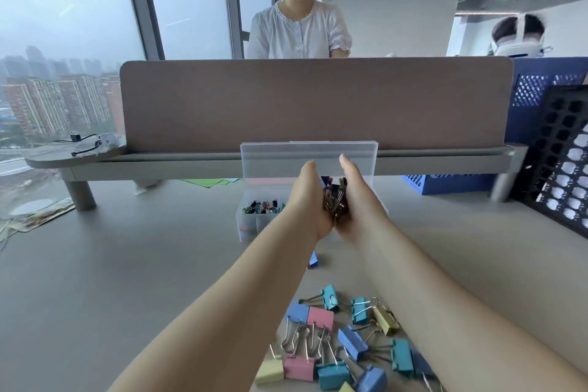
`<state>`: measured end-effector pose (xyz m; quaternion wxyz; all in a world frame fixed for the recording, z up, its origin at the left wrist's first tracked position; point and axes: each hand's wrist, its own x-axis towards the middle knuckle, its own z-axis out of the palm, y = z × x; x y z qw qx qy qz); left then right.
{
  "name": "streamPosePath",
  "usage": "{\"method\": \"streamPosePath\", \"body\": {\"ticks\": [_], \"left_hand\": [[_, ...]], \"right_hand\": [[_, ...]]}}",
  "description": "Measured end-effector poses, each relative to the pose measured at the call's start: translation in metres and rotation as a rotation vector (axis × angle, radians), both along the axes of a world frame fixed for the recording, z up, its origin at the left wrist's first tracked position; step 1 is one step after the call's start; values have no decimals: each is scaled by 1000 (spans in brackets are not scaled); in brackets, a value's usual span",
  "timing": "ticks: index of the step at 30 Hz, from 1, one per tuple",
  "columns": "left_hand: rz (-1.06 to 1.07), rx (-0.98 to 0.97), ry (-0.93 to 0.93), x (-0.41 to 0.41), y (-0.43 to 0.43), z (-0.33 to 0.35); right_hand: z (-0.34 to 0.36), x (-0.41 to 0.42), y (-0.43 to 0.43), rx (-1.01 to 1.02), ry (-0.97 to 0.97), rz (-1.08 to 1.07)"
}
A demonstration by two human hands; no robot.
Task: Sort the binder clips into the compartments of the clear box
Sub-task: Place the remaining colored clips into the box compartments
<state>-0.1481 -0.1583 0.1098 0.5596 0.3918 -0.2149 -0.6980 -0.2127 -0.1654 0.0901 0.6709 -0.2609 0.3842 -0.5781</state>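
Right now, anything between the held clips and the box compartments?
Nothing visible. Left hand and right hand hold the small clips between them over the clear box; its lid stands open behind. Compartments beneath are hidden.

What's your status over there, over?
Cupped together, left hand and right hand carry small dark clips over clear box. Loose big coloured clips on desk nearby. Nothing blocking.
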Motion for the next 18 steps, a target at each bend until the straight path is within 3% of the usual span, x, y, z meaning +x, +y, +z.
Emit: {"method": "streamPosePath", "body": {"ticks": [4, 12, 18], "left_hand": [[-27, 45, -11, -16, -35, 14], [-105, 152, -129, -22, -89, -10], [-169, 159, -302, -14, -96, -19]], "right_hand": [[16, -18, -34, 88, -54, -55], [0, -43, -89, 260, 79, 5], [-7, -52, -92, 238, 197, -33]]}}
